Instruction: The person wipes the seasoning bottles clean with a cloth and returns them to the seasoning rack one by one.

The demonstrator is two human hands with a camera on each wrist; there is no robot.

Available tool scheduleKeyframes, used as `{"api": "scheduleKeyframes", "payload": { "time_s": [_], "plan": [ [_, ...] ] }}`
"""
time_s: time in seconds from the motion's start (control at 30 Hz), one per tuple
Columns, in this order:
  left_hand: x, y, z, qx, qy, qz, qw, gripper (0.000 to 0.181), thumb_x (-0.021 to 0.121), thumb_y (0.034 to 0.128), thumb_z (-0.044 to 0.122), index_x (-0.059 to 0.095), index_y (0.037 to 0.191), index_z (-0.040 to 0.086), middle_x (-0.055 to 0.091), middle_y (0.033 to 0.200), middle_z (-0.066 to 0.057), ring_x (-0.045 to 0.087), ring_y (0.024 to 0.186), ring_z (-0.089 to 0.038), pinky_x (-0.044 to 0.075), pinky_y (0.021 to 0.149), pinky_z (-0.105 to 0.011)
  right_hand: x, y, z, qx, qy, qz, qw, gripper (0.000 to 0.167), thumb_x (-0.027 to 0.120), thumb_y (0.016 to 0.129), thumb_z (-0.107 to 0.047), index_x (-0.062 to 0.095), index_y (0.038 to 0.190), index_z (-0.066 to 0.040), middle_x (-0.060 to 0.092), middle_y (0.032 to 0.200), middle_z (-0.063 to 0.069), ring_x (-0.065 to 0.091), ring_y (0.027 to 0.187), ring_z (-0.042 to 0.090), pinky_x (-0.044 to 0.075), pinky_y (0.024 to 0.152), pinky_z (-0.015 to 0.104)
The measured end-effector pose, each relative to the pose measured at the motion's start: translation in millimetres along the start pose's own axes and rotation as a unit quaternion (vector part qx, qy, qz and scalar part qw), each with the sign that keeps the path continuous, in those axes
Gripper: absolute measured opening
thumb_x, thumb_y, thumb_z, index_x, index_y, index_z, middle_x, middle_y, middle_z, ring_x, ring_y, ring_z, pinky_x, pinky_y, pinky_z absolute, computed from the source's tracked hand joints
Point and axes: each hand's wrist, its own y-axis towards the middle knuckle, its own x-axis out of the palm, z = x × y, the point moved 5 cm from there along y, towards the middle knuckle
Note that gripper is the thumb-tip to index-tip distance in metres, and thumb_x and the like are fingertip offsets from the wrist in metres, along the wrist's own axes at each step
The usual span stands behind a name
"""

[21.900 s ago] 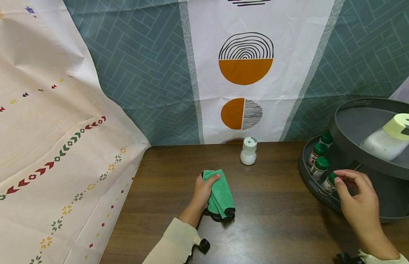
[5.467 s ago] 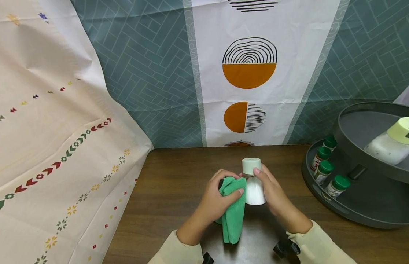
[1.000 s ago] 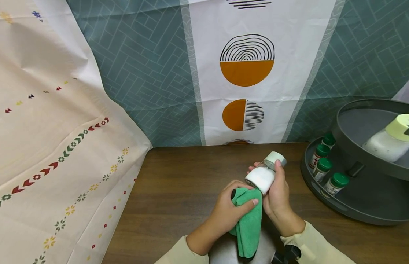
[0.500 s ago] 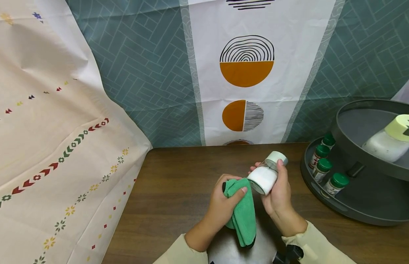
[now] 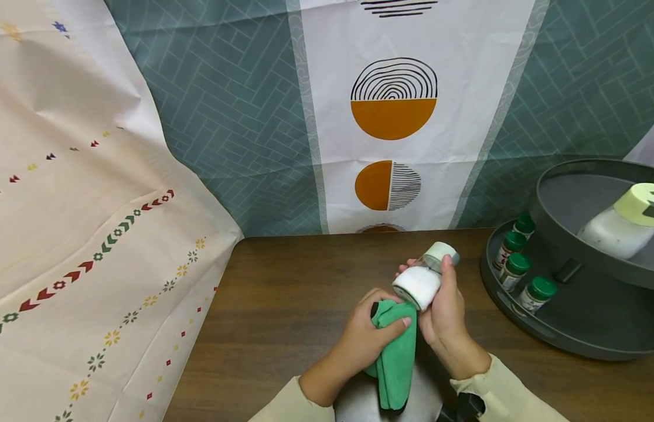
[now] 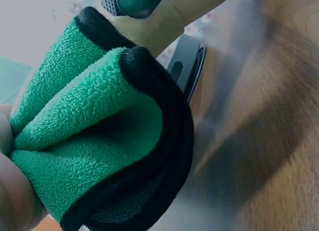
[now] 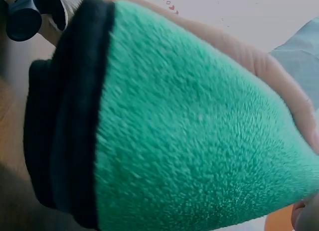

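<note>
A folded green cloth with black edging hangs from my left hand, which grips its upper end. In the left wrist view the cloth shows its loose folds and dark hem. My right hand holds a glass shaker of white powder with a pale cap. The shaker is tilted, its base toward the left hand and cap to the upper right. The cloth's top is at the base of the shaker; the exact contact is hidden. In the right wrist view the cloth covers most of the picture.
At the right stands a two-tier dark grey round rack. Several green-capped spice jars line its lower tier, and a white bottle with a yellow-green cap lies tilted on the upper. Wooden table below, patterned curtain at left.
The shaker, earlier standing on the table, is now tilted in the right hand, which before was at a spice jar. Over the last second the cloth moved up-left, then back to the shaker's base.
</note>
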Motion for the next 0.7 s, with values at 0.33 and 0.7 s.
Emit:
{"api": "scheduleKeyframes", "payload": {
  "time_s": [0.33,0.7],
  "plan": [
    [-0.8,-3.0,15.2,0.065,0.005,0.013,0.9978,0.024,0.077,0.0894,0.021,0.066,0.111,0.018,0.064,0.117,0.000,0.059,0.111,-0.011,0.049,0.098,-0.028,-0.6,1.4,7.0,0.016,-0.020,-0.007,0.9996,0.054,0.031,0.106,-0.055,0.038,0.132,-0.009,0.068,0.104,-0.005,0.071,0.097,0.011,0.059,0.087,0.028],
    [-20.1,3.2,11.8,0.037,-0.020,0.093,0.9948,0.026,0.079,0.0888,0.023,0.068,0.113,0.020,0.065,0.116,0.000,0.061,0.112,-0.016,0.049,0.098,-0.028,-1.1,1.4,5.7,0.003,-0.016,-0.003,0.9999,0.051,0.028,0.107,-0.054,0.038,0.131,-0.011,0.067,0.102,-0.003,0.071,0.095,0.012,0.058,0.087,0.028]
  ]
}}
